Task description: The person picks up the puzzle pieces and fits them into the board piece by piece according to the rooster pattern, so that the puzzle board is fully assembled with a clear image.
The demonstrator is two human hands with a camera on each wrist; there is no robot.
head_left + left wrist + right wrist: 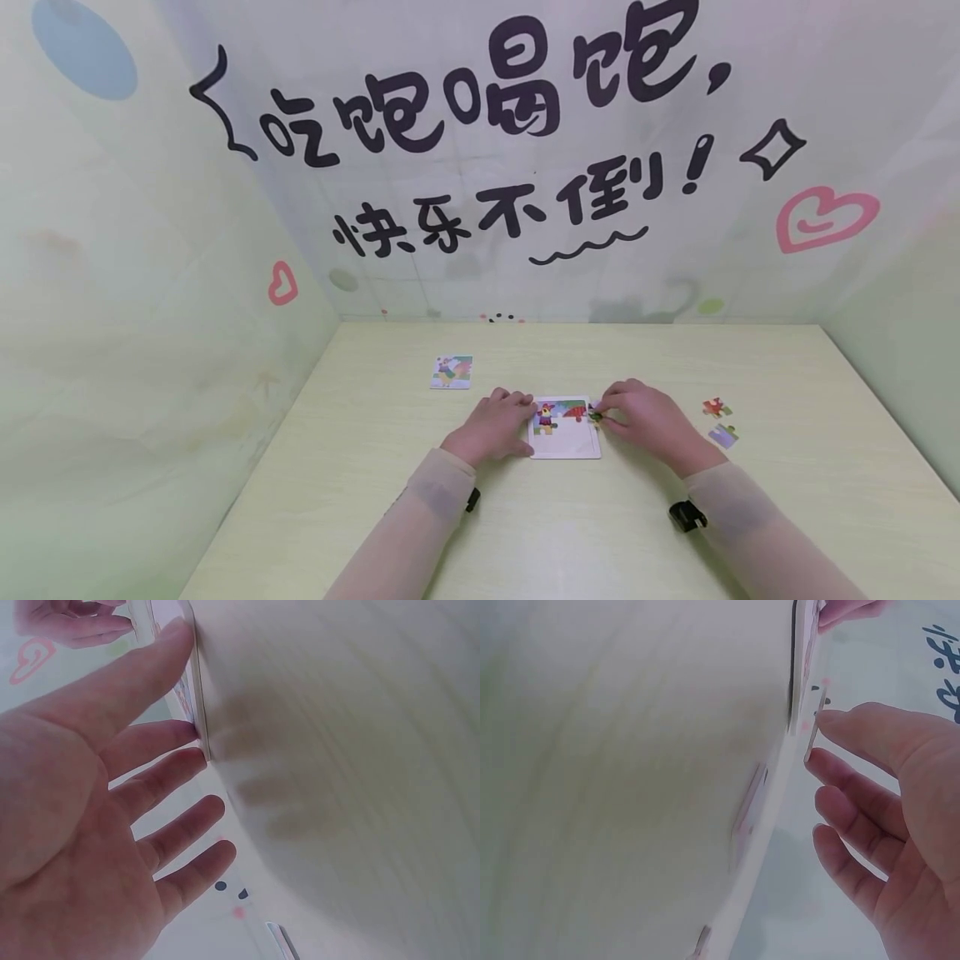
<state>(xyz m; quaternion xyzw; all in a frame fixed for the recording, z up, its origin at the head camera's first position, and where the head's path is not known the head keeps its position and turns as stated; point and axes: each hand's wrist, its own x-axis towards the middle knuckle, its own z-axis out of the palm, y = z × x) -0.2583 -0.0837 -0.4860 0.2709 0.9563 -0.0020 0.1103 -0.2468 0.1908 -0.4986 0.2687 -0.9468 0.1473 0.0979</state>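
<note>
A square white puzzle tray [566,447] lies on the table, with joined pieces along its top and left showing a cartoon bird. My left hand [498,427] steadies it from the left, thumb and fingertips touching the side; the left wrist view shows those fingers [169,772] fairly straight. At the opposite edge, my right hand [651,419] pinches a puzzle piece [595,415] between thumb and index finger. Edge-on, the same piece [816,727] looks like a thin strip in the right wrist view, its picture hidden there.
Two loose puzzle pieces, one red [717,407] and one pale purple [723,435], lie right of the right hand. A small square picture card [452,372] sits at the back left. Behind the pale wooden table [360,467] hangs a printed backdrop [465,283].
</note>
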